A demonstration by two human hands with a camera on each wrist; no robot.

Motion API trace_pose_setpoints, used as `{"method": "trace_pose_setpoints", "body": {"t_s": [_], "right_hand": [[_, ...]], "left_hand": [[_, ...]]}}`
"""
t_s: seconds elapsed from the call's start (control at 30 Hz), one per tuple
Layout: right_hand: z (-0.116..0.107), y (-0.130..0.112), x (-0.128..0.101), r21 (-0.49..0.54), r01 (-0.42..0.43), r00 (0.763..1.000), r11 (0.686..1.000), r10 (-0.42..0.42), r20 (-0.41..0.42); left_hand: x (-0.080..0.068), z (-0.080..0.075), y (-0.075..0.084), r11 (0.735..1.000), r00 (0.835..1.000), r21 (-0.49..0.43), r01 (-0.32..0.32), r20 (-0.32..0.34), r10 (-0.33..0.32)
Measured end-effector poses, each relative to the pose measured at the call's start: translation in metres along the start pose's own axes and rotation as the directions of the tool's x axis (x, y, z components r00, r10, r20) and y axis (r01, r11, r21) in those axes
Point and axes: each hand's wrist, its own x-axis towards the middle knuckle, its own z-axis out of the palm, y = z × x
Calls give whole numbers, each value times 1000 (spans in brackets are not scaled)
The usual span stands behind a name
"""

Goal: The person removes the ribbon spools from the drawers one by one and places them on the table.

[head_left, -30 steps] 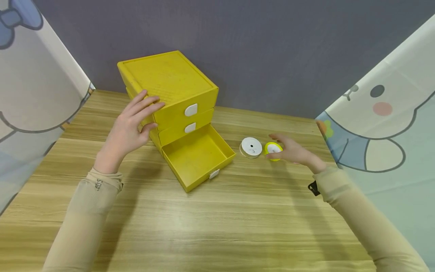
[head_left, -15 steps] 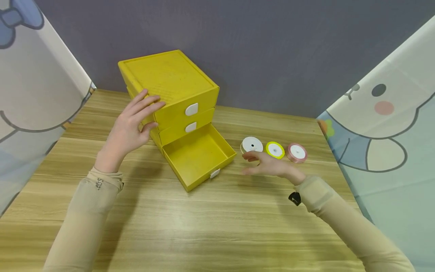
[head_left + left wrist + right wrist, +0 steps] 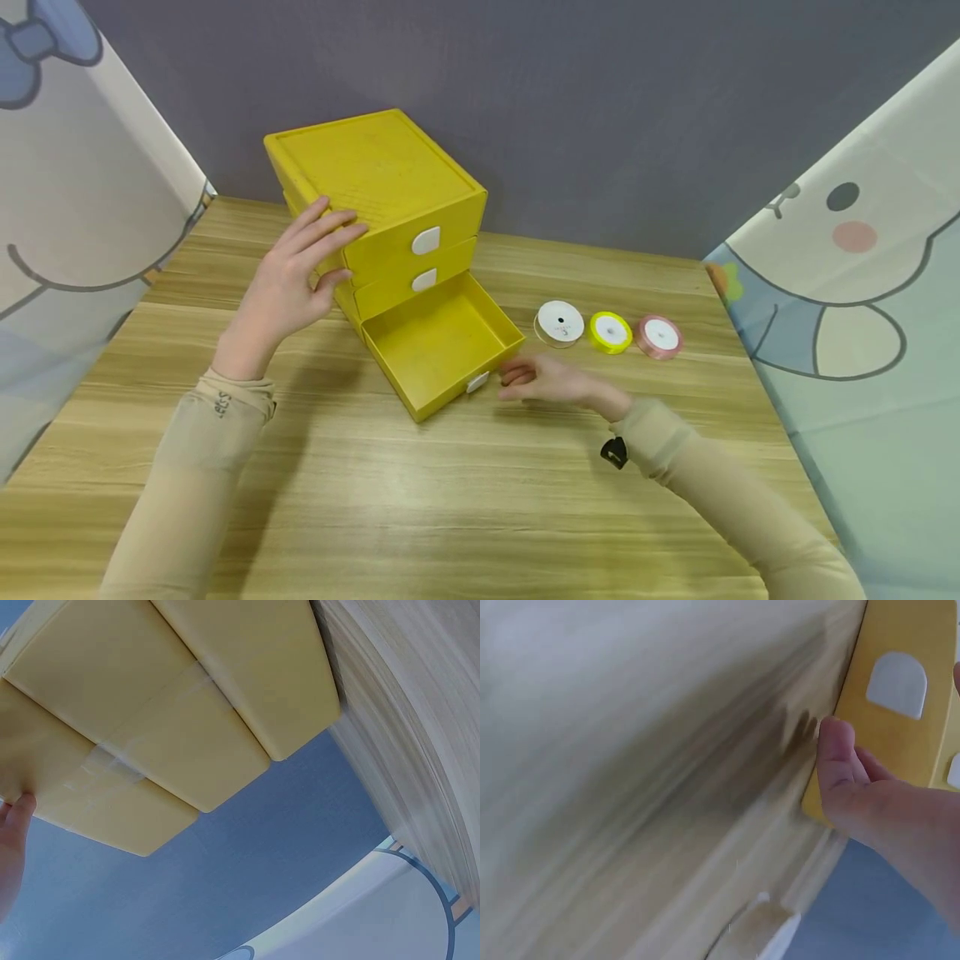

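A yellow three-drawer cabinet (image 3: 375,167) stands at the back, its bottom drawer (image 3: 435,350) pulled out. My left hand (image 3: 281,283) rests at the cabinet's upper left front edge, fingers extended over the top; in the left wrist view, fingertips (image 3: 26,804) lie against the yellow side. Close to the drawer's front right corner is my right hand (image 3: 551,379), fingers loosely bent and holding nothing. Just beside its fingers is the drawer's white handle (image 3: 477,382). In the right wrist view, the thumb (image 3: 836,750) appears in front of the drawer front, below the handle (image 3: 898,684); contact cannot be made out.
Right of the drawer, a white ribbon spool (image 3: 561,322), a yellow ribbon spool (image 3: 611,332) and a pink ribbon spool (image 3: 660,336) lie in a row on the wooden table (image 3: 420,500). A grey panel (image 3: 600,125) rises behind, with printed cloths at both sides.
My right hand has moved left from over the yellow and pink spools to the drawer's front corner, uncovering the spools. The left hand and the cabinet keep their places.
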Motion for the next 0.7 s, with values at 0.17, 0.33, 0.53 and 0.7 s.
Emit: {"method": "trace_pose_setpoints", "body": {"t_s": [0.17,0.33,0.53,0.7], "right_hand": [[11,1,11,99,-16,999,995,12,41],[20,-2,18,133,-31,999,991,25,47],[28,-6,25,160,-67,998,985,69,-7],[33,-5,30,194,-77,994,978,91,-64]], "left_hand": [[0,1,0,1000,1000,-1,2,0,-2],[0,1,-1,1000,1000,0,3,1,-3],[0,1,-2,1000,1000,-2,0,-6,0],[0,1,-2,1000,1000,-3,1,-6,-1]]}}
